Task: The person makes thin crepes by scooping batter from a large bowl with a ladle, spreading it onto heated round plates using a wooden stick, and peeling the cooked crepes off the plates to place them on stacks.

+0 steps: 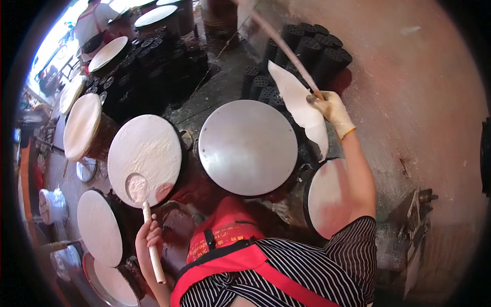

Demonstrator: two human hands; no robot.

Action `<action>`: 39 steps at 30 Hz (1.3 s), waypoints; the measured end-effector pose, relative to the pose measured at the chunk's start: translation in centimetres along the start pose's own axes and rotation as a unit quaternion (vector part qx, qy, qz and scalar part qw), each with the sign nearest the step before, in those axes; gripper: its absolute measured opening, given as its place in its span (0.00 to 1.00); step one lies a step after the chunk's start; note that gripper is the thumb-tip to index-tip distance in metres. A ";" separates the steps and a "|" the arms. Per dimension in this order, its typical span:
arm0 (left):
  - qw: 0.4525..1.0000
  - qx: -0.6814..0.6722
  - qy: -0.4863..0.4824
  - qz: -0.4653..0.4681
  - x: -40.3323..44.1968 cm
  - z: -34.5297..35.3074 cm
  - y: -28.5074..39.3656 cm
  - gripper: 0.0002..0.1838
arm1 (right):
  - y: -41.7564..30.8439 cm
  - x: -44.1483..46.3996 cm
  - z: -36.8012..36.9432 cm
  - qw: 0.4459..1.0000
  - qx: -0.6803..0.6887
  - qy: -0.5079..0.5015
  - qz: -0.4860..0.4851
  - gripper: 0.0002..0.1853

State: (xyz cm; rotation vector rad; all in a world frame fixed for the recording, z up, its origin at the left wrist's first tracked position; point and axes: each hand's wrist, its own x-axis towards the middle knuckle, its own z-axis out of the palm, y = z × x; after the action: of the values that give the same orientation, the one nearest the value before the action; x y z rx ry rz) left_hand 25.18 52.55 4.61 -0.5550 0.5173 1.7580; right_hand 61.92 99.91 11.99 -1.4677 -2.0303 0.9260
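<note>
My left hand (149,234), bare, is wrapped round the pale handle of a ladle (137,188). White batter fills the ladle's bowl, which is over the lower edge of a round griddle (148,148) coated in white. My right hand (333,113), in a cream glove, is closed round the end of a long wooden stick (286,48) that slants up and left. A thin white sheet (302,110), perhaps a wrapper, hangs at the glove's fingers, its lower tip near the right-hand plate. Between my hands sits a bare, shiny metal griddle (248,148).
Stacked black coal briquettes (307,48) stand against the wall, with more (153,66) at the back left. White-topped round plates (99,227) line the left; another (327,197) is under my right arm. A person (94,25) is at the far left.
</note>
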 end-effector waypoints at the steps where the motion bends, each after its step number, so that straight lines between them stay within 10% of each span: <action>1: 1.000 -0.004 -0.003 -0.008 0.1 0.0 0.2 0.11 | -1.8 -0.7 0.3 0.989 0.149 -0.010 -0.002 0.18; 10: 0.999 0.010 -0.036 -0.002 -1.0 -0.1 0.9 0.14 | 0.1 -2.4 5.1 0.855 0.497 -0.091 0.113 0.22; 14: 0.999 0.024 0.001 0.026 -1.4 -0.8 1.5 0.12 | 13.0 -2.4 13.3 0.945 0.304 0.004 0.123 0.22; 17: 0.999 0.018 0.013 0.039 -1.6 -1.1 1.5 0.12 | 17.6 -2.9 13.5 0.981 -0.092 0.125 0.113 0.18; 23: 0.999 0.015 0.003 0.028 -1.4 -0.6 1.2 0.13 | 14.0 -3.7 11.6 0.964 -0.151 0.217 0.027 0.15; 28: 1.000 0.003 -0.005 0.018 -1.3 -0.1 1.2 0.14 | 9.5 -2.7 11.6 0.960 -0.195 0.136 0.146 0.28; 39: 0.999 -0.045 0.020 0.022 -2.5 -2.0 5.3 0.14 | 5.3 -0.5 13.7 0.930 -0.318 0.181 -0.037 0.11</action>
State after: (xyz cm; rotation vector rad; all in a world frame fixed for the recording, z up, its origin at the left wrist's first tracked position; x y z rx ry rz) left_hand 20.86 48.15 4.90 -0.6470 0.4823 1.8227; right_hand 55.79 97.08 -1.00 -1.6968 -2.1672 -0.0748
